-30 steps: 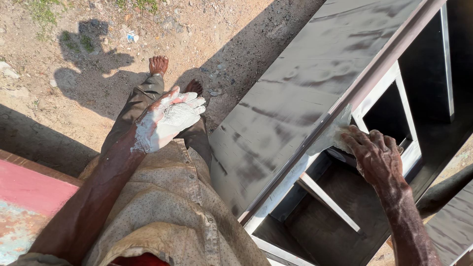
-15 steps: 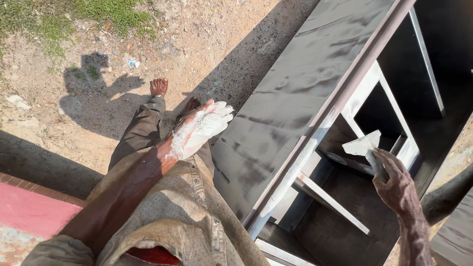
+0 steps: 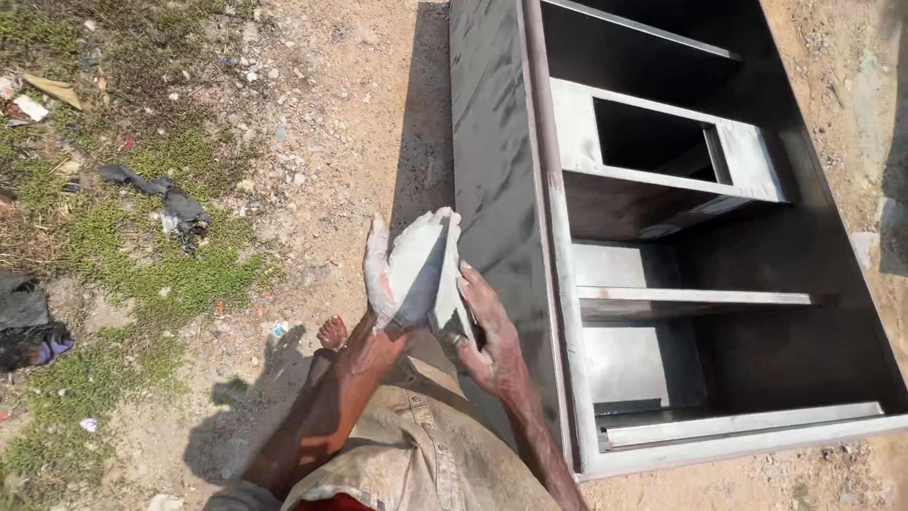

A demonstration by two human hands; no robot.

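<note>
- Both hands now meet; earlier the right hand point(image 3: 492, 336) reached inside the grey metal cabinet point(image 3: 501, 189)
- Right grip grasps a scraper point(image 3: 445, 284) against the putty-coated left hand point(image 3: 407, 274), palm released, cabinet at 3 o'clock

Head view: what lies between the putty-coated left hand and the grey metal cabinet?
The right hand and its flat putty blade pressed against the white-coated left hand, close beside the grey metal cabinet.
</note>
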